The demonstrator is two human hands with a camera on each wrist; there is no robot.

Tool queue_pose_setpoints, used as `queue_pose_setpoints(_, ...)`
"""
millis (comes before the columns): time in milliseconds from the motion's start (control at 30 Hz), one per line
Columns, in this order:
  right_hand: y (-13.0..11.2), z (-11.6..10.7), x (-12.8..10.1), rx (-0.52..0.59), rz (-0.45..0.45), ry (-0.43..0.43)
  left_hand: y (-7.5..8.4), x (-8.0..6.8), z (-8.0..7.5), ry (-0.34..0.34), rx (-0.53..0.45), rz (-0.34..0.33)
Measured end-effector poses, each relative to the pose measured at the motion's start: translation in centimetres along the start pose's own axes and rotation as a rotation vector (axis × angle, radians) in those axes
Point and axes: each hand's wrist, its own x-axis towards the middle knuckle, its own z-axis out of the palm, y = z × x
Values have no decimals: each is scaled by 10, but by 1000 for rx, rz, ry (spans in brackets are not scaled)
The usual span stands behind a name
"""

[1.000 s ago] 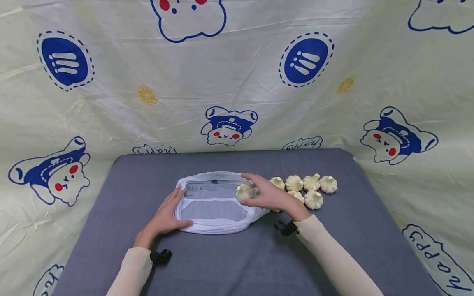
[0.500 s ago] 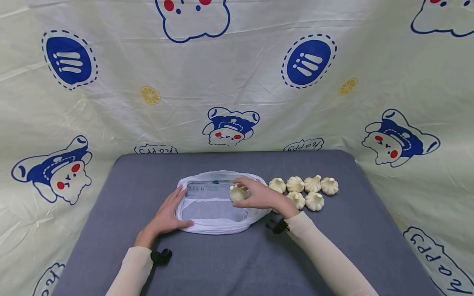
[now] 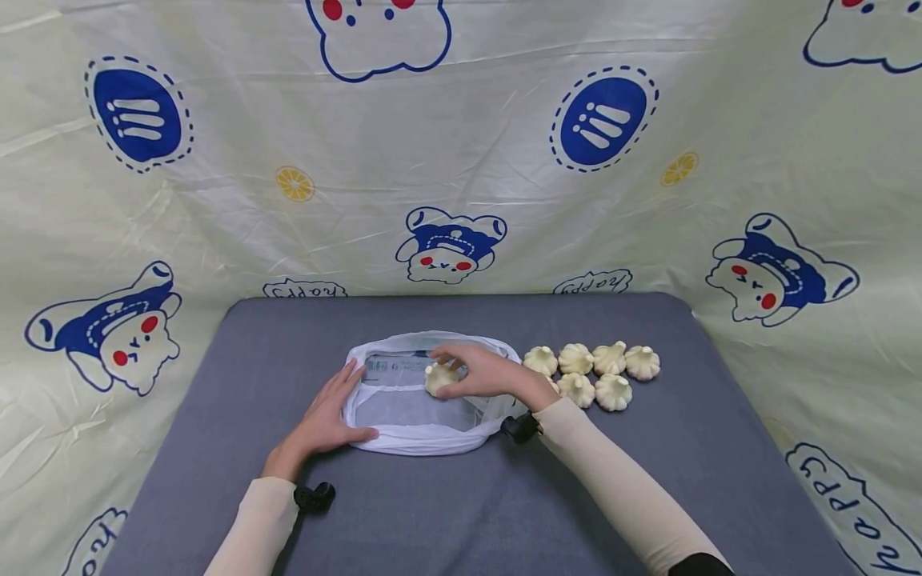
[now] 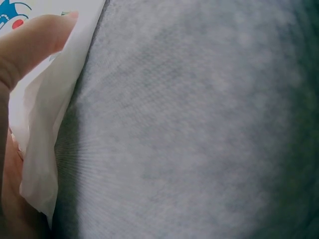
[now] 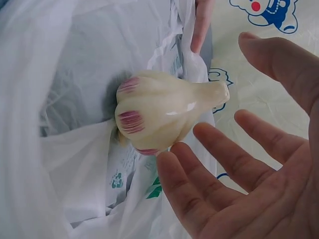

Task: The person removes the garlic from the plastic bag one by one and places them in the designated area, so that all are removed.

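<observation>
A white plastic bag lies spread on the grey table, its mouth facing up. At its left rim my left hand rests with fingers spread; the left wrist view shows the straight thumb over the bag's edge. My right hand is over the bag's opening, at a cream garlic bulb with a short stem. Seen from the right wrist, the glossy bulb has purple streaks and sits by spread fingertips, the thumb apart from it. Whether the bulb touches the bag's bottom cannot be told.
Several more garlic bulbs stand in two rows on the table right of the bag; the right forearm partly hides one. A printed pale cloth hangs behind the grey table.
The right hand has moved left over the bag's opening, and the garlic bulb has moved left with it. My left hand stays at the bag's left rim.
</observation>
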Motion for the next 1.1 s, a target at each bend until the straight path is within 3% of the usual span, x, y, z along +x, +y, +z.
queue_pose_setpoints(300, 8, -6, 10, -27, 15, -29, 1, 1, -1, -9, -1, -9)
queue_pose_setpoints(867, 28, -5, 20, 73, 109, -92, 2, 0, -1, -9, 1, -7)
queue_pose_setpoints(1100, 32, -4, 21, 84, 94, -91, 2, 0, 0, -4, 0, -7)
